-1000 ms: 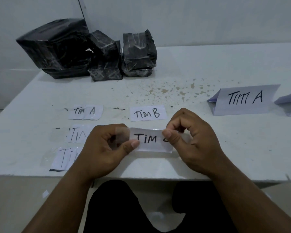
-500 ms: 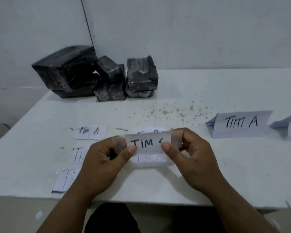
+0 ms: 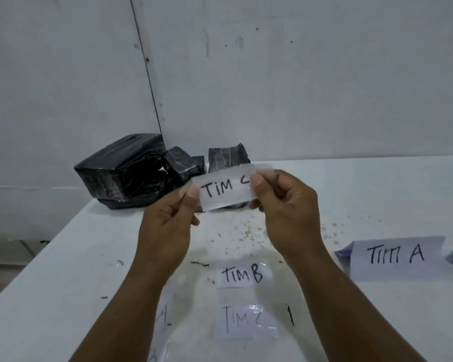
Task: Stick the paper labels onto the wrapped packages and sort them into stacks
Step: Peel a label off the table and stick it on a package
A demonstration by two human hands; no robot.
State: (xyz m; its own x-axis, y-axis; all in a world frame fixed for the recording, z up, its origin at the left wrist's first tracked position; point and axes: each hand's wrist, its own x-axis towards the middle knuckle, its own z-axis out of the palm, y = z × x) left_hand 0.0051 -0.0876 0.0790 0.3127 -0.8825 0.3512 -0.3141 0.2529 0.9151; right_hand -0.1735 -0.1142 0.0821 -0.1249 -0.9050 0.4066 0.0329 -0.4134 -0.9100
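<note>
Pinched at both ends by left hand [image 3: 168, 226] and right hand [image 3: 285, 205]: "TIM C" label [image 3: 225, 190]; raised before black wrapped packages [image 3: 123, 171].

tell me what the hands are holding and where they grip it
Both hold one paper label reading "TIM C": left hand pinches its left end, right hand pinches its right end, above the table.
</note>
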